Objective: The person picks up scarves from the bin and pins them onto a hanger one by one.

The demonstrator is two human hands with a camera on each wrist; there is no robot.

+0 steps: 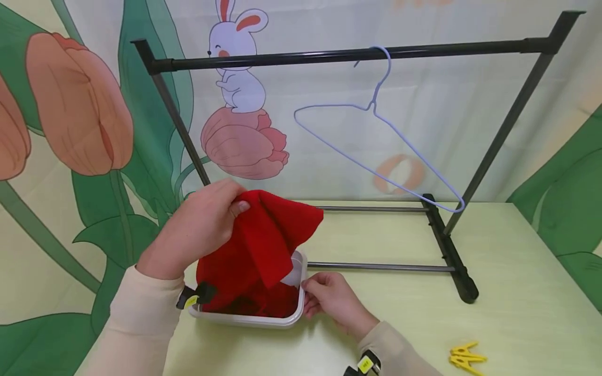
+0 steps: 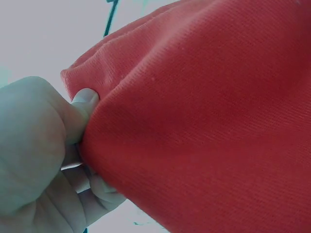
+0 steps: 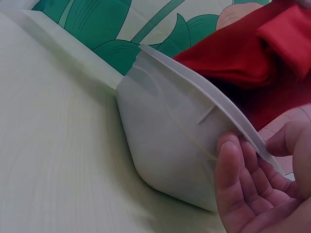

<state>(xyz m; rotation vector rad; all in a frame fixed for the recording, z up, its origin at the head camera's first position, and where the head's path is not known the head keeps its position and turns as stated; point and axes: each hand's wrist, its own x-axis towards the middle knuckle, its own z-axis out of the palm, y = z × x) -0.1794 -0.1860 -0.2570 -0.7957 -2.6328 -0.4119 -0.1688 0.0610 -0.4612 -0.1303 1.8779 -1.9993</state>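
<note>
A pale desk (image 1: 531, 292) is topped by a black clothes rack (image 1: 305, 58), from whose bar a lilac hanger (image 1: 374, 98) is hung. A red cloth (image 1: 268, 245) is raised above a white plastic basin (image 1: 263, 321), clamped by the fingers of the left hand (image 1: 199, 224); whether the red fabric inside is the same piece cannot be told. The basin's rim is pinched by the right hand's (image 1: 336, 303) fingers. By snagged cloth, the basin could be tipped. Two yellow clothespins (image 1: 465, 357) are set well apart.
</note>
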